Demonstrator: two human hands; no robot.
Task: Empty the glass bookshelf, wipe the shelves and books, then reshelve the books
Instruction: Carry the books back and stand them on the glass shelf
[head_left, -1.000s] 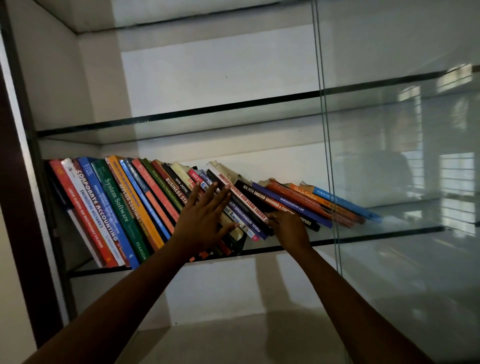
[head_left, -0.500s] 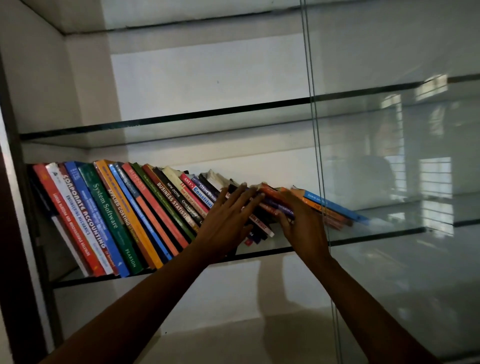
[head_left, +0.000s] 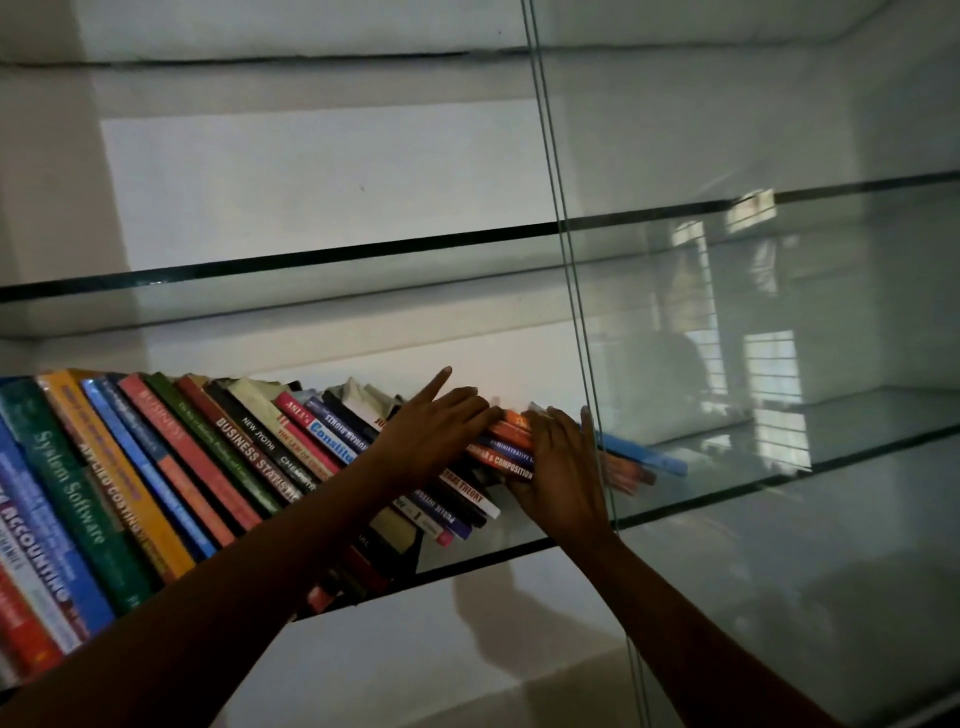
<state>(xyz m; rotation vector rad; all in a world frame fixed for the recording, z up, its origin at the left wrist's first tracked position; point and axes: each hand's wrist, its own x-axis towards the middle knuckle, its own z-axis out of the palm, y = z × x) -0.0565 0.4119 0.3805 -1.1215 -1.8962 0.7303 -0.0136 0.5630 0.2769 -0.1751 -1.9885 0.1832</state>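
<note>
Two hands: left hand (head_left: 436, 436) flat on, right hand (head_left: 563, 467) gripping, colourful slanted paperbacks (head_left: 498, 460).
Handling: light, slippery together; I'd clamp spines.

Many colourful books (head_left: 208, 467) stand in a row on a glass shelf (head_left: 483, 564), their tops leaning left. The books at the right end lie almost flat. The shelf is see-through with a dark front edge.
</note>
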